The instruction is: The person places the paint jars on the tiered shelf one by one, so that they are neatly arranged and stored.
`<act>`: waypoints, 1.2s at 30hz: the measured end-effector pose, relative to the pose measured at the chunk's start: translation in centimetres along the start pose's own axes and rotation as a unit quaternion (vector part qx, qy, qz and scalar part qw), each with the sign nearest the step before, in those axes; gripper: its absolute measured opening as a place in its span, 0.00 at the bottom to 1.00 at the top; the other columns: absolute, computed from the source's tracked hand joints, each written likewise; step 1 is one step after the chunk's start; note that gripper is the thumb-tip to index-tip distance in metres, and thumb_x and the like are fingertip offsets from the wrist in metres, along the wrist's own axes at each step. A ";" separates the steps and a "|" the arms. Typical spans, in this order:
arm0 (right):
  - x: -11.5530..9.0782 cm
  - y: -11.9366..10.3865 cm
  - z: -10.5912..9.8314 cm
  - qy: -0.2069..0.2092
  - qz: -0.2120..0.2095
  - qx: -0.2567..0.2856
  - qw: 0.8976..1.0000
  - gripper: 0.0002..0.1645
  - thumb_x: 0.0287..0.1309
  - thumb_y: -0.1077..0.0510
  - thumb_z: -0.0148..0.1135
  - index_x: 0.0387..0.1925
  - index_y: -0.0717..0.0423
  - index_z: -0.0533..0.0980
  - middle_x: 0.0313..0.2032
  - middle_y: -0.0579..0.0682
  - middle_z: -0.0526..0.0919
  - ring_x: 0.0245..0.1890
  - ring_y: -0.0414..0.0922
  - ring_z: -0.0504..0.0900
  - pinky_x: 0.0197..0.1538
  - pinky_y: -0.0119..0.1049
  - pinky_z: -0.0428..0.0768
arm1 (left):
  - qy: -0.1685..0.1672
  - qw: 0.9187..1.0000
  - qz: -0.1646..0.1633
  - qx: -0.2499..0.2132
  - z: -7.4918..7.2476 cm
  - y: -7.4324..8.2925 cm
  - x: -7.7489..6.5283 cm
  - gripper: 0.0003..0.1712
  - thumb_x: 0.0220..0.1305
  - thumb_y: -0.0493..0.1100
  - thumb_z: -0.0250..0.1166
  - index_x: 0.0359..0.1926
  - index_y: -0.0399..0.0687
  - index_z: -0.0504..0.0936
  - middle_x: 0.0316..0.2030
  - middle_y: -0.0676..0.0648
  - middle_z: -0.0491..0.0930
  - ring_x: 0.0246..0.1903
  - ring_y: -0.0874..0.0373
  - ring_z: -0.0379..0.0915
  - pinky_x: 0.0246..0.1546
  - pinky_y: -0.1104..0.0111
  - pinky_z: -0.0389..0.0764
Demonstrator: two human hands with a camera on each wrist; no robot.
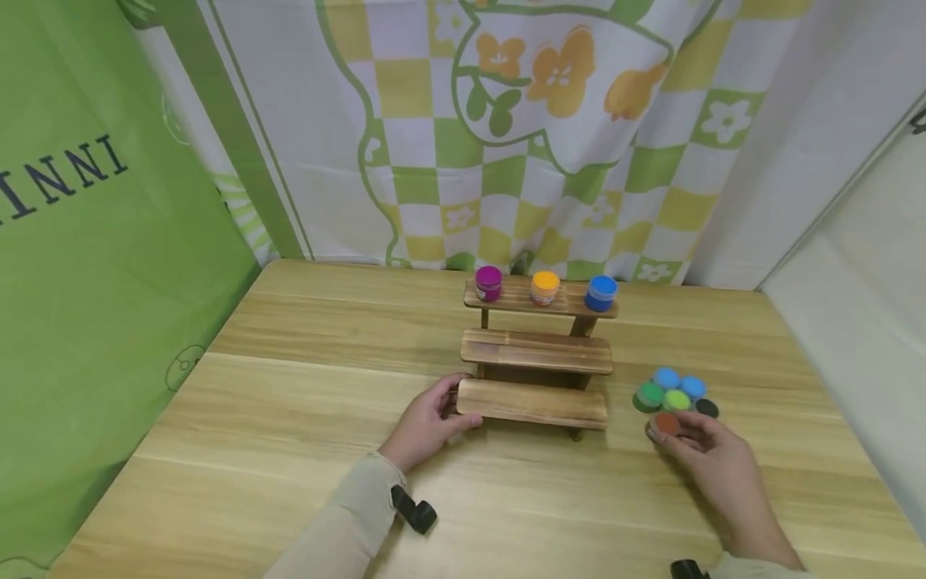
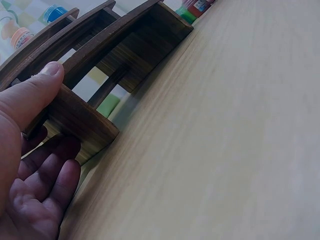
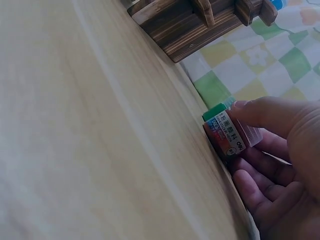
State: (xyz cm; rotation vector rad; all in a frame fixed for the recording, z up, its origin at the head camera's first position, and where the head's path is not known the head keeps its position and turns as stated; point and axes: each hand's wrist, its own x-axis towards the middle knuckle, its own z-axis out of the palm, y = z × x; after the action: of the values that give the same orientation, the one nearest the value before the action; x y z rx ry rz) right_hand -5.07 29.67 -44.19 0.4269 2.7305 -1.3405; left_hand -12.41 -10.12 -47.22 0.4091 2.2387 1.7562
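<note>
Three shelves make up the wooden stand (image 1: 534, 402) in the head view; their long axes run left to right across the tabletop (image 1: 217, 434), the lowest shelf nearest the person. Three upright jars line the top shelf: one purple (image 1: 488, 285), one orange (image 1: 545, 289), one blue (image 1: 601, 294). The left hand (image 1: 434, 422) grips the left end of the lowest shelf. To the right of the stand, the right hand (image 1: 723, 466) pinches one brown jar (image 1: 664, 424), lid upward, just beside five others: two light-blue jars (image 1: 666, 378), one green jar (image 1: 649, 396), one lime jar (image 1: 676, 400) and one black jar (image 1: 706, 408).

Left wrist view: the thumb lies on the shelf's end, the fingers bent at the side panel below.

Right wrist view: the brown jar is held between thumb and fingers, its base toward the tabletop, its label exposed; whether it touches the wood cannot be told. Part of the green jar shows behind it.
</note>
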 end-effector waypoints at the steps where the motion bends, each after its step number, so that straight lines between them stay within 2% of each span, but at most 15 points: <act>1: 0.0 0.0 0.1 0.003 -0.003 0.001 1.000 0.49 0.58 0.32 0.67 0.67 0.62 0.69 0.56 0.61 0.80 0.40 0.28 0.78 0.40 0.20 0.77 | 0.000 1.000 0.000 0.001 0.0 0.1 0.0 0.42 0.58 0.52 0.75 0.71 0.54 0.68 0.57 0.47 0.80 0.54 0.54 0.79 0.54 0.62 0.81; 9: 0.1 0.0 0.1 0.013 -0.005 -0.012 1.000 0.47 0.58 0.31 0.66 0.64 0.62 0.71 0.55 0.61 0.80 0.41 0.34 0.79 0.38 0.23 0.80 | 0.004 1.000 -0.002 0.004 0.0 -0.1 0.2 0.41 0.59 0.50 0.75 0.71 0.53 0.69 0.56 0.46 0.80 0.54 0.54 0.79 0.54 0.61 0.81; 14: -0.2 -0.3 0.2 0.025 -0.008 0.011 1.000 0.46 0.59 0.33 0.67 0.64 0.63 0.70 0.56 0.62 0.78 0.41 0.30 0.77 0.39 0.21 0.79 | 0.002 1.000 -0.004 0.007 0.0 0.0 0.1 0.41 0.59 0.50 0.75 0.71 0.53 0.68 0.56 0.45 0.81 0.54 0.53 0.79 0.53 0.62 0.81; 18: -0.5 -0.5 0.4 0.045 -0.030 0.039 0.998 0.41 0.61 0.38 0.68 0.63 0.63 0.70 0.57 0.60 0.77 0.42 0.26 0.76 0.42 0.17 0.78 | 0.002 1.000 -0.007 0.005 -0.1 0.1 0.0 0.41 0.59 0.50 0.75 0.71 0.54 0.69 0.56 0.46 0.81 0.54 0.54 0.79 0.53 0.62 0.81; 21: -0.6 -0.6 0.6 0.060 -0.051 0.058 0.995 0.38 0.61 0.42 0.69 0.62 0.63 0.71 0.56 0.56 0.77 0.43 0.26 0.77 0.44 0.17 0.78 | 0.001 1.000 -0.009 0.002 -0.1 0.1 -0.1 0.41 0.59 0.50 0.75 0.71 0.54 0.69 0.56 0.46 0.81 0.54 0.54 0.79 0.53 0.62 0.81; 26: -0.7 -1.1 0.7 0.078 -0.083 0.088 0.990 0.32 0.61 0.49 0.71 0.58 0.64 0.73 0.48 0.41 0.80 0.43 0.28 0.79 0.45 0.18 0.79 | -0.002 1.000 -0.009 -0.001 0.0 0.3 0.0 0.40 0.60 0.48 0.74 0.71 0.53 0.68 0.56 0.46 0.80 0.54 0.54 0.79 0.53 0.61 0.81; 29: -0.7 -1.6 1.0 0.096 -0.108 0.096 0.985 0.27 0.60 0.54 0.72 0.54 0.66 0.75 0.44 0.35 0.80 0.42 0.28 0.80 0.45 0.18 0.78 | -0.003 1.000 -0.008 -0.001 0.0 0.4 0.0 0.40 0.60 0.48 0.74 0.71 0.54 0.68 0.57 0.47 0.80 0.54 0.54 0.79 0.53 0.61 0.81; 36: -0.7 -3.1 1.8 0.126 -0.155 0.104 0.974 0.23 0.58 0.60 0.73 0.52 0.66 0.77 0.43 0.34 0.81 0.42 0.30 0.80 0.48 0.17 0.77 | -0.001 1.000 -0.013 -0.005 0.0 0.1 0.0 0.42 0.59 0.51 0.75 0.71 0.54 0.68 0.58 0.46 0.79 0.56 0.52 0.78 0.54 0.62 0.81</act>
State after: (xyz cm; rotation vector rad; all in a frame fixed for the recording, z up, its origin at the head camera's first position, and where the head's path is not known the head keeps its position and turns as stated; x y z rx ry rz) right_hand -5.39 26.33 -42.81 0.1970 2.9688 -1.7714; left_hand -12.45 -10.10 -47.09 0.3778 2.2231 1.7527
